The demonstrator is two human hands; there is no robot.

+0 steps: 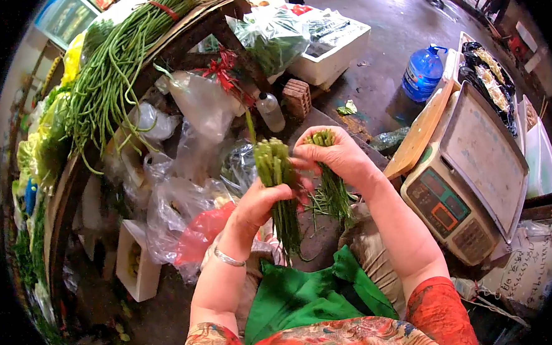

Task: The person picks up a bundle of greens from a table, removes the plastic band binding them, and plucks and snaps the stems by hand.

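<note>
My left hand [262,201] is closed around a thick bunch of thin green stalks [286,225], its pale cut ends upward and the darker part hanging below my fist. Close beside it, my right hand [344,156] grips a smaller bunch of the same stalks [333,191], which also hangs down. Fingertips of the right hand reach close to the left bunch; whether they touch it is unclear. Below, loose stalks [318,203] lie over my lap area. A green cloth [301,296] covers my lap. I cannot tell the exact kind of vegetable.
A bundle of long beans [112,75] hangs over the stall edge at left. Clear plastic bags [172,209] and a red bag [205,232] lie below it. At right stand a weighing scale [464,181] and a blue water jug [423,74]. A foam box [338,53] sits ahead.
</note>
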